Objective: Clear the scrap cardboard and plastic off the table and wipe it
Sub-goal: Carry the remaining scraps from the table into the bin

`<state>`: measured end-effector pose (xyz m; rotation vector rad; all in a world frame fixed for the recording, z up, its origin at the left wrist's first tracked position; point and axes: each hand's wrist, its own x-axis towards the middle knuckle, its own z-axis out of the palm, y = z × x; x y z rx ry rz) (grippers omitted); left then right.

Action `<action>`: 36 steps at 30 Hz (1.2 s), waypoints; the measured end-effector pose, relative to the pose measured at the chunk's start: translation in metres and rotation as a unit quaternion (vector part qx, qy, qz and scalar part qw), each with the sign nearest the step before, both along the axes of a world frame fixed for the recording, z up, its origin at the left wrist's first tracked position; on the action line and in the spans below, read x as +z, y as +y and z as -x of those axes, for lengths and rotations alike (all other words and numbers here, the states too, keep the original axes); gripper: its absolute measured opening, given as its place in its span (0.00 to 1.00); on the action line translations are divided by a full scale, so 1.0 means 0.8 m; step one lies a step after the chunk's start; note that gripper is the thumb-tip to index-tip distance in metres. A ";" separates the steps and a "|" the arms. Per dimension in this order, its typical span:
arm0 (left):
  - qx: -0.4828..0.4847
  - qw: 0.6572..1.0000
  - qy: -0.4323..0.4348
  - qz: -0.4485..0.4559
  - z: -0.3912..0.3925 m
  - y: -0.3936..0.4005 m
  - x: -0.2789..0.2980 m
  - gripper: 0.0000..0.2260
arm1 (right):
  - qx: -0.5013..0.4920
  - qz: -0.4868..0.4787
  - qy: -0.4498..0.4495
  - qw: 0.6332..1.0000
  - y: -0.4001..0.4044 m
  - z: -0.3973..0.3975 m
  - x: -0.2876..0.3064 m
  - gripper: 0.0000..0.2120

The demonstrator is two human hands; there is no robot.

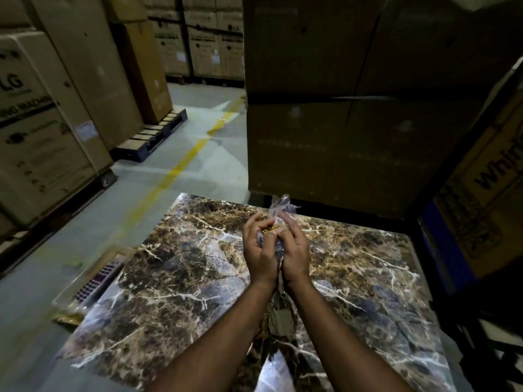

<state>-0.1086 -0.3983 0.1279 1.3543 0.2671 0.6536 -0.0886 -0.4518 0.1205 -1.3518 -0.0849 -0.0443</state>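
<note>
Here the lighting is dim and the frame edges are smeared, so several details are hard to make out. Both forearms enter from the bottom edge, cut off above the elbows. Between them, a dark shape lies on the table; what it is cannot be determined. A blurred object with a dark grid pattern sits just beside the table's left edge, and its identity is equally unclear. The left hand and the right hand are pressed close together above the middle of the marble-patterned table, fingers curled inward. Together they form a closed grip around a crumpled piece of clear plastic, whose upper end sticks out above the fingertips. A small yellowish item shows between the fingers; it is too small to identify. Stacked cardboard boxes stand behind the table and block the view beyond it. The boxes at left carry the readable brand "LG" and part of the word "MACHINE". The box at right shows "Whirl", cut off by the frame edge. A yellow floor line runs across the concrete.
</note>
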 end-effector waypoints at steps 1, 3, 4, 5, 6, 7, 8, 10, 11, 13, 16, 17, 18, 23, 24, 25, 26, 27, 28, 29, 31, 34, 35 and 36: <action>-0.004 1.000 -0.006 0.000 0.001 0.000 0.002 0.09 | -0.003 -0.006 -0.005 1.000 0.000 0.001 0.002 0.16; -0.002 1.000 -0.015 0.005 0.002 -0.002 0.005 0.09 | -0.010 -0.013 -0.021 1.000 -0.001 0.004 0.007 0.15; 0.005 1.000 -0.019 0.010 0.003 -0.002 0.008 0.08 | -0.011 -0.014 -0.025 1.000 0.000 0.004 0.009 0.14; 0.014 0.999 -0.024 0.017 0.003 -0.002 0.010 0.06 | -0.009 -0.009 -0.030 0.999 0.002 0.003 0.009 0.14; 0.025 0.999 -0.030 0.020 0.004 -0.001 0.013 0.04 | -0.005 -0.002 -0.038 0.999 0.004 0.003 0.011 0.14; 0.037 0.998 -0.036 0.022 0.005 0.001 0.016 0.03 | 0.002 0.007 -0.046 0.999 0.007 0.003 0.012 0.15; 0.053 0.998 -0.037 0.019 0.007 0.004 0.017 0.03 | 0.010 0.011 -0.058 0.998 0.012 0.004 0.014 0.15; 0.086 0.995 -0.038 0.014 0.013 0.018 0.019 0.03 | 0.025 0.010 -0.075 0.997 0.026 0.010 0.016 0.16; 0.099 0.994 -0.041 0.010 0.016 0.027 0.019 0.02 | 0.029 0.007 -0.079 0.996 0.035 0.014 0.018 0.16; 0.132 0.990 -0.049 0.007 0.026 0.051 0.018 0.05 | 0.040 -0.011 -0.074 0.996 0.060 0.024 0.019 0.14; 0.179 0.983 -0.049 0.016 0.047 0.096 0.015 0.05 | 0.079 -0.048 -0.060 0.994 0.106 0.044 0.023 0.18; 0.195 0.980 -0.048 0.018 0.056 0.115 0.013 0.03 | 0.100 -0.046 -0.058 0.992 0.125 0.052 0.024 0.19; 0.213 0.976 -0.045 0.021 0.066 0.133 0.011 0.03 | 0.126 -0.046 -0.058 0.989 0.142 0.062 0.027 0.19; 0.329 0.943 -0.044 0.025 0.142 0.232 0.004 0.13 | 0.245 -0.030 -0.031 0.969 0.249 0.127 0.026 0.12; 0.351 0.935 -0.043 0.028 0.163 0.255 0.003 0.13 | 0.268 -0.026 -0.025 0.963 0.275 0.146 0.023 0.11; 0.372 0.927 -0.043 0.030 0.186 0.277 0.002 0.12 | 0.289 -0.028 -0.016 0.957 0.300 0.165 0.019 0.10; 0.388 0.920 -0.043 0.032 0.205 0.297 0.000 0.10 | 0.305 -0.030 -0.009 0.952 0.320 0.183 0.018 0.10; 0.411 0.910 -0.043 0.034 0.231 0.322 -0.004 0.08 | 0.327 -0.032 0.002 0.945 0.348 0.207 0.016 0.10; 0.433 0.900 -0.036 0.037 0.256 0.344 -0.008 0.08 | 0.346 -0.035 0.011 0.938 0.373 0.230 0.016 0.10; 0.455 0.889 -0.029 0.037 0.285 0.369 -0.011 0.08 | 0.365 -0.034 0.018 0.930 0.401 0.257 0.013 0.11; 0.484 0.874 -0.024 0.047 0.336 0.411 -0.014 0.08 | 0.402 -0.026 0.032 0.915 0.448 0.304 0.009 0.07; 0.542 0.839 -0.021 0.050 0.417 0.476 -0.023 0.08 | 0.461 0.005 0.036 0.887 0.524 0.382 -0.007 0.07; 0.556 0.829 -0.023 0.056 0.442 0.496 -0.031 0.07 | 0.472 0.017 0.040 0.881 0.544 0.404 -0.013 0.09; 0.567 0.821 -0.020 0.060 0.460 0.511 -0.039 0.05 | 0.482 0.026 0.043 0.875 0.559 0.421 -0.018 0.09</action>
